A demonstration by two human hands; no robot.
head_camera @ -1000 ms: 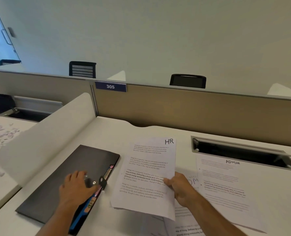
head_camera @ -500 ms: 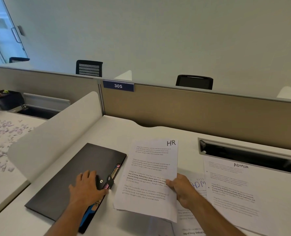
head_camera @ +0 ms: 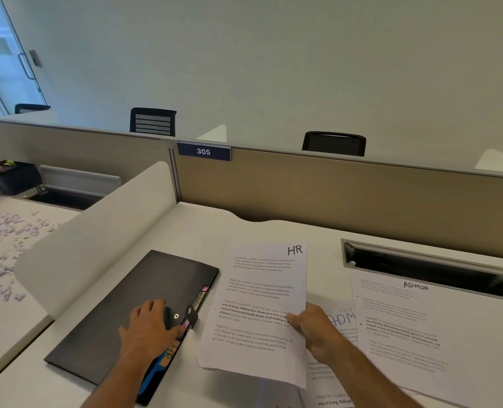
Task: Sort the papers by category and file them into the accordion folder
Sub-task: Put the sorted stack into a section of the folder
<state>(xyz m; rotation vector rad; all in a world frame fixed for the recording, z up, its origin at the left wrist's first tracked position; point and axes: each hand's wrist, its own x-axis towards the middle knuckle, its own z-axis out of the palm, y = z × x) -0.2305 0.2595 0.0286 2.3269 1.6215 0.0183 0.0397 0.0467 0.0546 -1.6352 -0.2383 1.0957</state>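
On the white desk (head_camera: 220,228) in front of me, the black accordion folder (head_camera: 120,313) is lying flat and closed, with its long side running diagonally away from me. My left hand (head_camera: 150,328) is resting on top of it near the snap strap (head_camera: 189,314), and my fingers are lying quite straight and close together on the cover, while my thumb is reaching over the right edge of the folder, where coloured index tabs are showing. One tab near my wrist is carrying the letters HR. My right hand (head_camera: 315,328) is holding a printed sheet marked HR (head_camera: 262,304) by its right edge; my thumb is pressing on the front and the other fingers are curling behind the paper, so the sheet is pinched between them. This sheet is hanging just beside the right edge of the folder, and its lower corner is lifting a little from the desk. Under my right wrist a sheet with blue ADM lettering (head_camera: 343,320) is lying, and further right a sheet marked ADMIN (head_camera: 403,325) is lying flat near the open cable tray (head_camera: 421,266). Behind the desk a beige partition (head_camera: 332,189) is carrying a blue 305 sign (head_camera: 203,151).
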